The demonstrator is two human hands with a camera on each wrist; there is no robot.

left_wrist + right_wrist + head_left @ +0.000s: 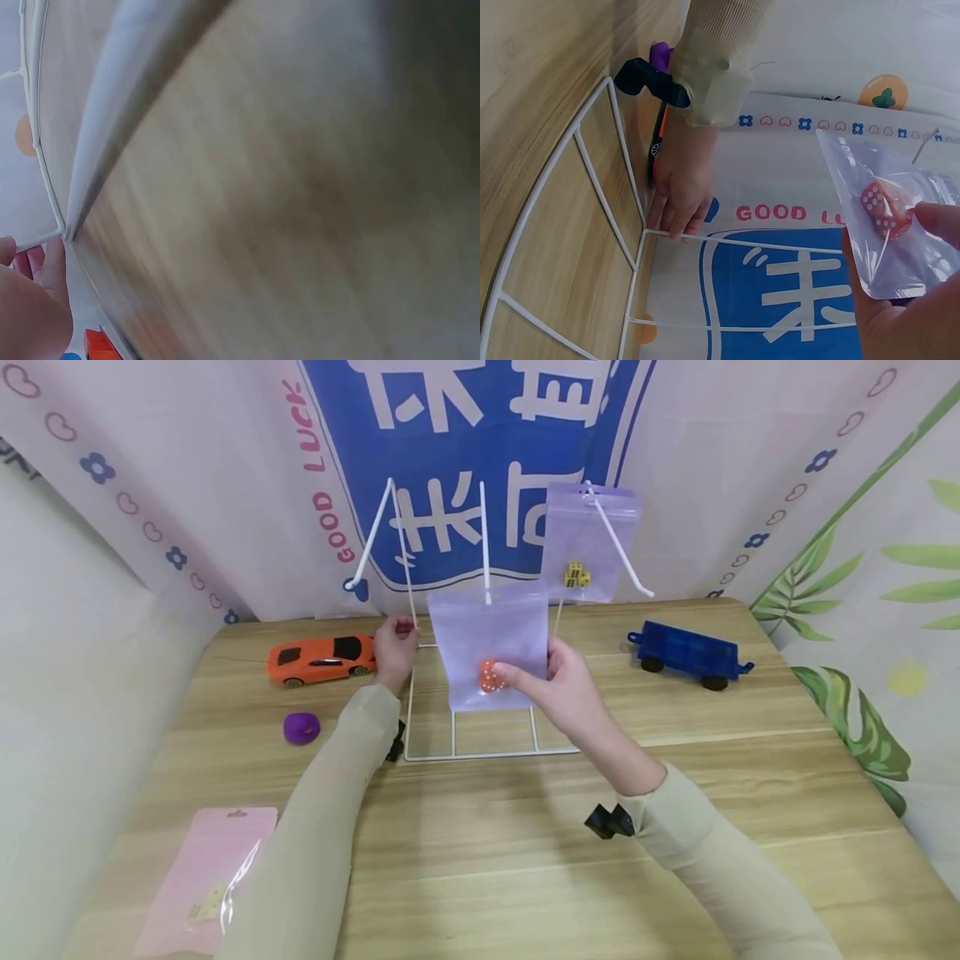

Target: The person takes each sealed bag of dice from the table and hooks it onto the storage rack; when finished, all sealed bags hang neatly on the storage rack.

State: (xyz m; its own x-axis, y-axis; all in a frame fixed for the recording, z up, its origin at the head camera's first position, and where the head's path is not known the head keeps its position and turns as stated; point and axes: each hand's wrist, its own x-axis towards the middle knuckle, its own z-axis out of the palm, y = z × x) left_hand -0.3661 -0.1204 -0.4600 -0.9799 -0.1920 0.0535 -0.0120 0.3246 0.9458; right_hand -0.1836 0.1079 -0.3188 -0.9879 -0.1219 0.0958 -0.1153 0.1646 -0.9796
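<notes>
My right hand (566, 693) pinches a clear lilac zip bag (465, 647) by its lower right side, thumb over the orange dice (489, 675) inside. The bag's top edge is at the front tip of the middle prong (485, 543) of a white wire rack (487, 757). At the rack's rear left corner, my left hand (395, 652) grips the thin upright near its foot; the right wrist view shows those fingers (676, 219) around the wire. A second lilac bag (558, 539) with yellow dice (576, 575) hangs on the right prong (618, 545). The left prong (371, 537) is bare.
An orange toy car (315, 662) stands just left of my left hand, with a small purple object (302, 727) nearer. A pink bag (217, 835) with yellowish dice lies at the front left. A blue toy trailer (686, 652) stands at the right. Patterned cloth (247, 510) hangs behind.
</notes>
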